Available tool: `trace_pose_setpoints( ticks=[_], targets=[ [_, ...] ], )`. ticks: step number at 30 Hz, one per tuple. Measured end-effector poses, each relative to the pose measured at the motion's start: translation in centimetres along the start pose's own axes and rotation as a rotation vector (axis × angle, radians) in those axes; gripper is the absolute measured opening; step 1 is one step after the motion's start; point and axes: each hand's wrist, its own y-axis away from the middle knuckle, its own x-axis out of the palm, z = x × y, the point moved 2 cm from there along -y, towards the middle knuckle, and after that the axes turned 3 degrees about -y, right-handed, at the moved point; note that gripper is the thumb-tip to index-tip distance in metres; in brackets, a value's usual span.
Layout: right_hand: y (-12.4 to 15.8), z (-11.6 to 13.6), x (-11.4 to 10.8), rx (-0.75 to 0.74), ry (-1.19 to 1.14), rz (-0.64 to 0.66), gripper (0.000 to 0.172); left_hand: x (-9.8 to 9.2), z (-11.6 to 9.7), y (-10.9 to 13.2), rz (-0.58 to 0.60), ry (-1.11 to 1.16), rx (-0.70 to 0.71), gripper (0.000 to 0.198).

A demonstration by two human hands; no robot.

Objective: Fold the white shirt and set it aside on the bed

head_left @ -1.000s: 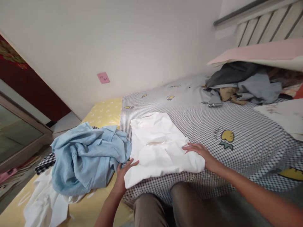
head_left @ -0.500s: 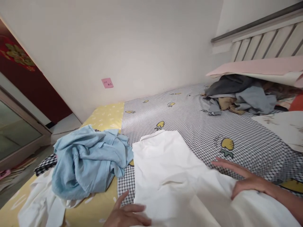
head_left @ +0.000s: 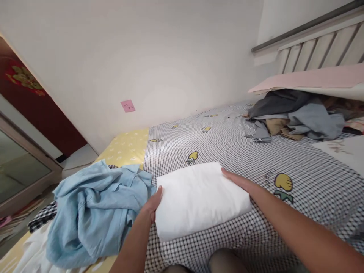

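Observation:
A white garment, folded into a thick, roughly rectangular bundle, lies on the checked bedspread in front of me. My left hand grips its left edge, thumb along the side and the other fingers mostly hidden. At the far right corner, my right hand holds the other side, its fingers partly tucked behind the cloth. A rumpled light blue shirt sits in a heap just left of my left hand.
More white cloth and a black-and-white checked cloth lie by the blue shirt. Grey and tan clothes are piled at the back right, under a pink board. My knees show at the bottom edge.
The white garment was spread long toward me; now its near part is folded over into a compact bundle. Both hands have moved forward from resting open on it to gripping its sides.

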Motion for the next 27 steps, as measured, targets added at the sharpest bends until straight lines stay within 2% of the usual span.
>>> trace_pose_setpoints(
  ticks=[3,5,9,12,14,16,18,20,22,23,25,27],
  targets=[
    [-0.7,-0.8,-1.5,-0.027,-0.053,0.016,0.061,-1.4,1.5,0.0,-0.01,0.081,-0.106,0.069],
    [-0.7,-1.1,-2.6,-0.119,-0.038,-0.031,0.064,-1.8,1.9,1.0,-0.009,0.093,-0.091,0.069],
    [-0.5,-1.9,-3.7,-0.222,-0.003,-0.097,0.074,-1.8,3.2,2.8,-0.03,0.07,0.054,0.061],
    [-0.4,-2.0,-4.1,-0.263,0.049,-0.163,0.081,-2.0,5.1,3.0,-0.098,0.043,0.165,0.071],
    [-0.1,-1.4,-4.3,-0.272,0.199,-0.253,0.078,-2.2,6.4,2.7,-0.185,0.047,0.19,0.068],
    [0.5,0.0,-4.1,-0.306,0.514,-0.417,0.071,-2.3,7.3,2.4,-0.284,0.056,0.206,0.059],
    [1.6,1.5,-3.0,-0.442,0.927,-0.603,0.065,-2.3,7.6,2.1,-0.352,0.04,0.227,0.051],
    [2.7,2.2,-0.5,-0.674,1.27,-0.68,0.059,-2.1,7.8,2.0,-0.384,0.014,0.25,0.044],
    [3.1,1.4,2.8,-0.865,1.449,-0.593,0.054,-2.1,7.9,1.9,-0.39,-0.004,0.279,0.04],
    [3.0,0.5,4.4,-0.902,1.489,-0.513,0.053,-2.1,8.1,1.9,-0.394,-0.011,0.291,0.041],
    [2.0,-2.0,7.0,-0.86,1.531,-0.371,0.054,-2.3,8.4,1.8,-0.416,-0.036,0.312,0.047],
    [0.4,-4.8,8.5,-0.745,1.586,-0.288,0.056,-2.4,8.6,1.6,-0.439,-0.067,0.331,0.056]
  ],
)
